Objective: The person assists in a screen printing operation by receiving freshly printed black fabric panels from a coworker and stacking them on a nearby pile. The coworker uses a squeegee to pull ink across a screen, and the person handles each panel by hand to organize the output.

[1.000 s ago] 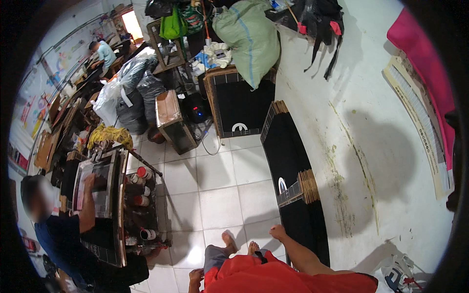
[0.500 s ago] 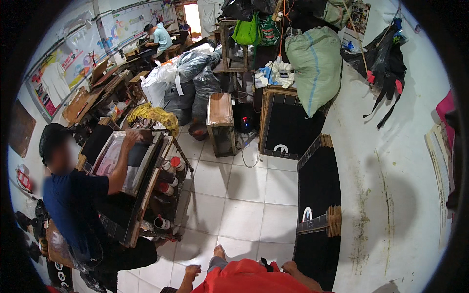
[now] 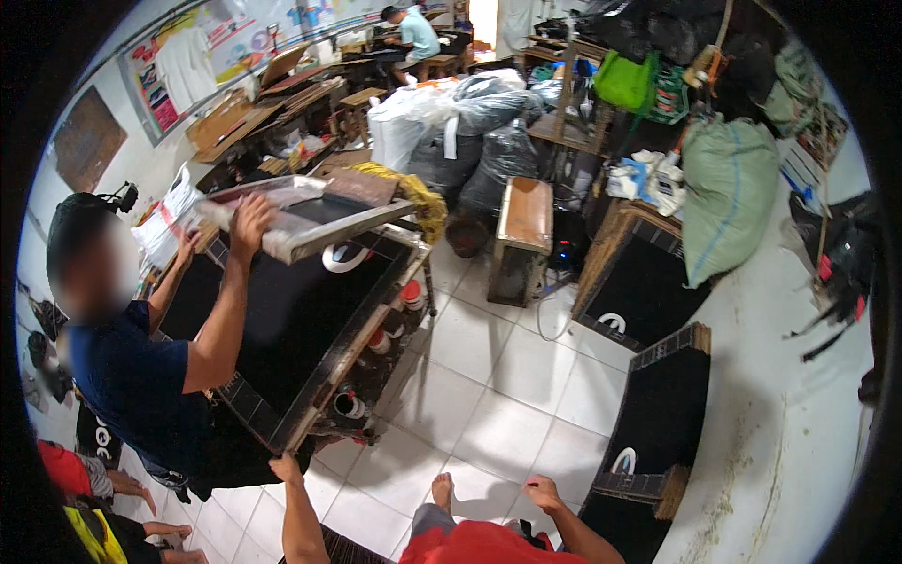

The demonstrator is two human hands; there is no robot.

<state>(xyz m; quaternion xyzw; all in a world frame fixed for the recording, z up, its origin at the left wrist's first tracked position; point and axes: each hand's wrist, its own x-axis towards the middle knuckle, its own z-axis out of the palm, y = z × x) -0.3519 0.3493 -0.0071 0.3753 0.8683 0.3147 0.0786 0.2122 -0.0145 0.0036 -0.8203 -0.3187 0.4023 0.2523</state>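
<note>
Two bare hands reach out on either side of a red shirt point(image 3: 479, 545) on my feed, and I place everything by the work table point(image 3: 357, 350). At its near corner, the left hand point(image 3: 288, 467) has its fingertips at the edge of the black panel point(image 3: 291, 301) laid across the tabletop; from my end I cannot tell whether they pinch that edge or only rest against it. Well to the right of the table, the right hand point(image 3: 542, 492) has its fingers curled inward, and I cannot make out whether anything is inside them. It is nearest the row of black boards point(image 3: 662, 395), farther right from the table, along the white wall.

Left of the table I see a co-worker point(image 3: 141, 376) in dark blue, one hand gripping a framed screen point(image 3: 329, 234) that is tilted over the table's far part. Just below the frame, a white curved mark point(image 3: 346, 258) shows on the panel. Jars point(image 3: 412, 296) stand under the table's right edge, and a yellow cloth point(image 3: 425, 202) bunches by its far right corner. Beyond the table, toward the right, I find a wooden box point(image 3: 521, 226) and, farther right, a bulging green sack point(image 3: 731, 197).
</note>
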